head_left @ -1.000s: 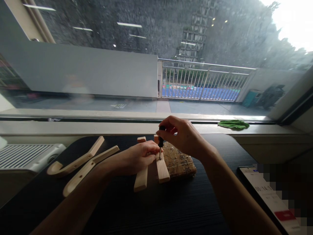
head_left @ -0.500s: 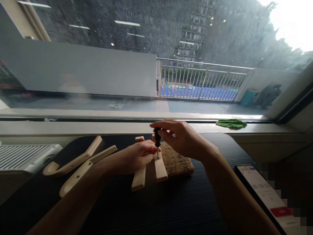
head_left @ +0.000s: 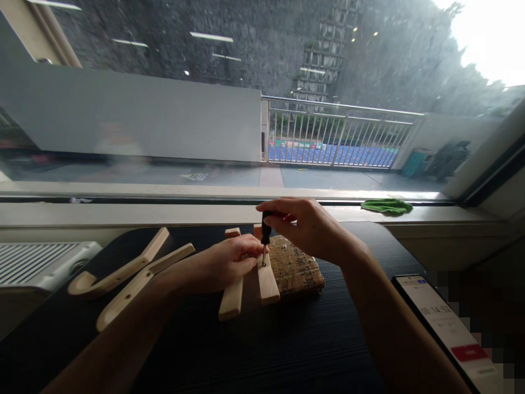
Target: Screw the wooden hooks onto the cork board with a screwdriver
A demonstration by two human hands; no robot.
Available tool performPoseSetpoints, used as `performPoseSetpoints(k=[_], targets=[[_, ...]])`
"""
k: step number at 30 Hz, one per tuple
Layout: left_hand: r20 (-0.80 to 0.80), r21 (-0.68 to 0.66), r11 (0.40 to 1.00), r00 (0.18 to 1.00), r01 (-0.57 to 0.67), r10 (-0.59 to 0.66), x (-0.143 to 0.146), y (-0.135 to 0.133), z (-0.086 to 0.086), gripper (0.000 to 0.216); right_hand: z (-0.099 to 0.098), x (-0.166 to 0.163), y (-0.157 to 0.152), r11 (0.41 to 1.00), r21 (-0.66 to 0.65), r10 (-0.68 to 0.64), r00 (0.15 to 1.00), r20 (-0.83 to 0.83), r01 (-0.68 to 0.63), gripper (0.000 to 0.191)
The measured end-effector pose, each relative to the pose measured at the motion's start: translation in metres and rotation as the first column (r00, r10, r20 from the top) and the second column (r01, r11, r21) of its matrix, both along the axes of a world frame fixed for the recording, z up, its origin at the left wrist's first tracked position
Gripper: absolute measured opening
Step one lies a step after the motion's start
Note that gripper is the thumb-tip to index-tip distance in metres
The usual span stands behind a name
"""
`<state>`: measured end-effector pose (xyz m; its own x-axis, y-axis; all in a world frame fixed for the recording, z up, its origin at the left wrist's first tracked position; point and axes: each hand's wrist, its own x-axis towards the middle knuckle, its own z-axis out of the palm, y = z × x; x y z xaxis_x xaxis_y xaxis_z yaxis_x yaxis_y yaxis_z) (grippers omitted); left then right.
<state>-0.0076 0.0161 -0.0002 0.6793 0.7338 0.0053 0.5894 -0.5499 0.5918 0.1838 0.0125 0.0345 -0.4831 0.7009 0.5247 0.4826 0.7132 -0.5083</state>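
Note:
My right hand (head_left: 301,227) is closed on the black handle of a screwdriver (head_left: 266,230), its shaft pointing down. The tip meets a dark screw (head_left: 263,265) in a pale wooden piece (head_left: 269,284). That piece rests against a brown, wrapped flat block (head_left: 297,268); how far it lies on the block is partly hidden. My left hand (head_left: 229,260) has its fingers closed at the wooden piece beside the screwdriver shaft, seemingly gripping the piece's edge. Beneath the left hand passes a second straight wooden piece (head_left: 231,300), partly covered by it.
Two curved wooden pieces, one hooked (head_left: 118,273) and one angled (head_left: 131,293), lie left on the dark table (head_left: 311,345). A phone with a running timer (head_left: 441,323) sits at the right. Behind stand a window sill with a green cloth (head_left: 386,206) and a white radiator (head_left: 45,262).
The screwdriver handle has tilted slightly to the right, and my right hand has shifted a little with it. My left hand stays at the wooden piece. The view has moved slightly.

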Motion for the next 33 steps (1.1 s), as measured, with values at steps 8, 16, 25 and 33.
performPoseSetpoints(k=[8, 16, 25, 33], targets=[[-0.005, -0.011, 1.0, 1.0, -0.015, 0.015, 0.001, -0.001, 0.003, 0.025, 0.001, -0.004, -0.001, 1.0, -0.011, -0.012, 1.0, 0.009, 0.012, 0.022], [-0.01, -0.011, 1.0, 1.0, -0.02, 0.02, 0.0, -0.001, 0.002, 0.024, -0.001, -0.011, -0.003, 0.999, 0.019, -0.026, 1.0, -0.015, 0.026, 0.018], [-0.032, 0.01, 0.999, 0.999, -0.037, 0.037, -0.002, -0.001, 0.001, 0.022, 0.002, -0.007, -0.005, 0.999, -0.036, 0.012, 0.997, 0.073, -0.01, 0.035], [-0.026, 0.016, 1.0, 0.999, -0.026, 0.026, 0.0, -0.002, 0.004, 0.023, 0.003, -0.004, -0.004, 0.998, -0.055, 0.026, 1.0, 0.017, -0.025, 0.03]])
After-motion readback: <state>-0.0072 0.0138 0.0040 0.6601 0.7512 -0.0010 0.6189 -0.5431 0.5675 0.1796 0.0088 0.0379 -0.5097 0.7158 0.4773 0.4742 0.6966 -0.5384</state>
